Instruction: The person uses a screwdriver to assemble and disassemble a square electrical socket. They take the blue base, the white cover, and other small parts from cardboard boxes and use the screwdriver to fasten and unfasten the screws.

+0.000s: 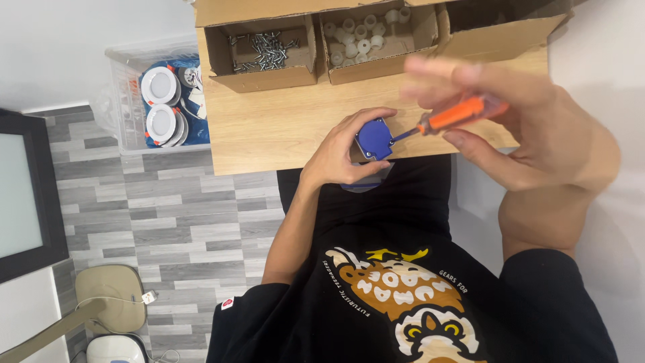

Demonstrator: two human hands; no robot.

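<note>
- Gripping a small blue square housing (375, 138), the left hand (342, 156) is curled closed around it at the near edge of the wooden table (269, 128); thumb and fingers wrap the part from the left and from below.
- The blue housing sits tilted, its flat face turned up toward the camera, with small metal screw points visible at its corners. It lies just over the table's front edge, above the person's lap.
- The right hand (517, 128) is closed on a screwdriver with an orange handle (460, 114). Thumb and forefinger pinch the handle; the remaining fingers are loosely bent and motion-blurred.
- The screwdriver's thin shaft runs down and left from the handle, and its tip meets the right edge of the blue housing.
- Behind the hands, at the far side of the table, stand three open cardboard boxes:
  - the left box (262, 47) holds loose metal screws;
  - the middle box (376, 40) holds small white round plastic parts;
  - the right box (504, 27) is in shadow, and its contents cannot be made out.
- To the left of the table, on the grey plank floor (168, 215), stands a clear plastic bin (151, 101) containing round white lamp fittings with orange clips.
- The person wears a black shirt (403, 269) with a printed graphic on the chest.
- A dark-framed panel (27, 195) stands at the far left edge of the view.
</note>
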